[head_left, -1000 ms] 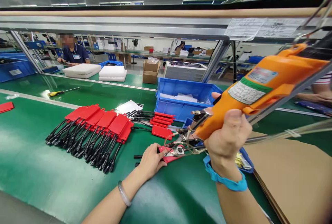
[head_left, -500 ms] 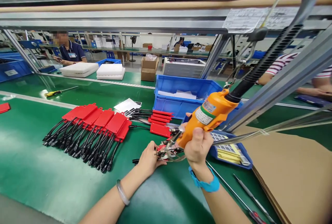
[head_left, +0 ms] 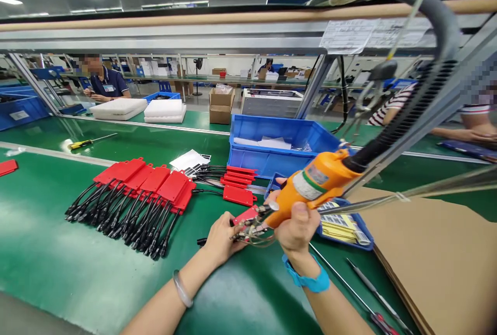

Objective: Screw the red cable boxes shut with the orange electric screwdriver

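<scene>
My right hand [head_left: 297, 226] is wrapped round an orange handheld power screwdriver [head_left: 310, 187], which hangs from a thick black hose and tilts down to the left. Its metal tip with thin tubes [head_left: 254, 231] sits over a small red case [head_left: 245, 216]. The fingers of my left hand [head_left: 222, 239] close on the near side of that case, low over the green bench. A short black cable end [head_left: 202, 242] pokes out left of this hand. The screwdriver's tip hides part of the case.
Red cases [head_left: 173, 187] with black cables lie in an overlapping row at left, more [head_left: 238, 195] beyond my hands. Behind stands a blue bin [head_left: 287, 143]; a small tray [head_left: 349, 226] holds yellow sheets. Cardboard [head_left: 435, 252] and screwdrivers [head_left: 375, 286] lie right. Co-workers sit across the bench.
The orange screwdriver has tipped lower and a little to the right, and more of the red case shows beneath its tip. My left hand stays nearly in place. The view has shifted slightly.
</scene>
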Action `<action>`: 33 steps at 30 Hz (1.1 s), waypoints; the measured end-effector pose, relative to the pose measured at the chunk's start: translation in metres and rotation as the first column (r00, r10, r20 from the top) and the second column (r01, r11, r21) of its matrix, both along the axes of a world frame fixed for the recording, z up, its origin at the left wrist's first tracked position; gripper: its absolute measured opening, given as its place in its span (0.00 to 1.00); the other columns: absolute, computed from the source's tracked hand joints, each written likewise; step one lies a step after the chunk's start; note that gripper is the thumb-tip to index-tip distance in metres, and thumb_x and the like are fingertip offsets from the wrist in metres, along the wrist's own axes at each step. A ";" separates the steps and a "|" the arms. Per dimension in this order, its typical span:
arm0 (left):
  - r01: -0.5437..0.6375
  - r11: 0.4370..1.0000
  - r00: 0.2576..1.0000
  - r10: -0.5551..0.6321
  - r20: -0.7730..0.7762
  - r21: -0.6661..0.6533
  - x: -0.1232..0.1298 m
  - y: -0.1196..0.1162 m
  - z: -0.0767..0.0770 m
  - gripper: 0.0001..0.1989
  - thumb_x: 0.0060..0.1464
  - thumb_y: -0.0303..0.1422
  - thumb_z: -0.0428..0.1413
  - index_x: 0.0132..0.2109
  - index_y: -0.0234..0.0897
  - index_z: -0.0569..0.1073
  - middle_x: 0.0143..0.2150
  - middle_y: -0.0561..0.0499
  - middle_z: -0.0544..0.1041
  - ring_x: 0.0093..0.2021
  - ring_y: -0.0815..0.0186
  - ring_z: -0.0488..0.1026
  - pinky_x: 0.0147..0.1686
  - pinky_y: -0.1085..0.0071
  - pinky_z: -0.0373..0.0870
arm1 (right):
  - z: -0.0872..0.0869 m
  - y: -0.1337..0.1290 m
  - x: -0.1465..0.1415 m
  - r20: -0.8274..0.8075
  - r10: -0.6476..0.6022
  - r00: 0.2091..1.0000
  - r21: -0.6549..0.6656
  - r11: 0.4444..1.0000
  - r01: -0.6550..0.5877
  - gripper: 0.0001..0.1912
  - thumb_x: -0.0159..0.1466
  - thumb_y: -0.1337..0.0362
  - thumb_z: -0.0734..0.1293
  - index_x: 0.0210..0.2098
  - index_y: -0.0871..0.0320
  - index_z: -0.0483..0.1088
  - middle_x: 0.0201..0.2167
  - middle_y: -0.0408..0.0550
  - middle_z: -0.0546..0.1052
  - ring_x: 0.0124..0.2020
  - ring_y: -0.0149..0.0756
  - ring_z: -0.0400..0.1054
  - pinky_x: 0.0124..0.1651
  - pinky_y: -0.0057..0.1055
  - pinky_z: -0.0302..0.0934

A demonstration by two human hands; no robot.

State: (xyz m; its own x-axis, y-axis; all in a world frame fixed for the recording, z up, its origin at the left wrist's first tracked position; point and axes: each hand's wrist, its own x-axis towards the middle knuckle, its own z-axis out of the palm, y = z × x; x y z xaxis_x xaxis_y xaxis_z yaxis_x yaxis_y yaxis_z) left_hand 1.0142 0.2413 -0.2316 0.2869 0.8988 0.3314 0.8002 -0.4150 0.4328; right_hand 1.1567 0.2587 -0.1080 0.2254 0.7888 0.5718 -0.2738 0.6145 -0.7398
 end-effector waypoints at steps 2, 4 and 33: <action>0.022 0.998 0.995 -0.016 -0.103 0.055 -0.004 0.000 0.015 0.16 0.54 0.36 0.55 0.51 0.41 0.70 0.50 0.43 0.67 0.44 0.58 0.66 0.42 0.63 0.67 | 0.021 -0.001 0.015 -0.042 0.020 0.999 -0.037 0.999 -0.022 0.21 0.57 0.48 0.62 0.40 0.58 0.69 0.18 0.41 0.70 0.14 0.32 0.62 0.13 0.28 0.57; 0.023 0.992 0.966 0.011 -0.257 0.127 -0.012 0.010 0.032 0.20 0.59 0.33 0.50 0.58 0.39 0.63 0.59 0.40 0.62 0.50 0.54 0.62 0.47 0.58 0.64 | 0.043 -0.002 0.031 -0.043 0.046 0.998 -0.082 0.995 -0.049 0.24 0.55 0.45 0.62 0.40 0.58 0.69 0.19 0.41 0.69 0.14 0.32 0.61 0.12 0.29 0.58; -0.425 0.874 0.750 0.486 -0.449 0.236 -0.068 -0.008 0.075 0.22 0.58 0.32 0.50 0.60 0.37 0.64 0.54 0.36 0.65 0.47 0.52 0.65 0.45 0.58 0.66 | 0.033 0.021 0.041 0.008 0.081 0.997 -0.118 0.990 -0.080 0.19 0.60 0.51 0.64 0.44 0.56 0.72 0.23 0.42 0.73 0.20 0.35 0.67 0.17 0.32 0.64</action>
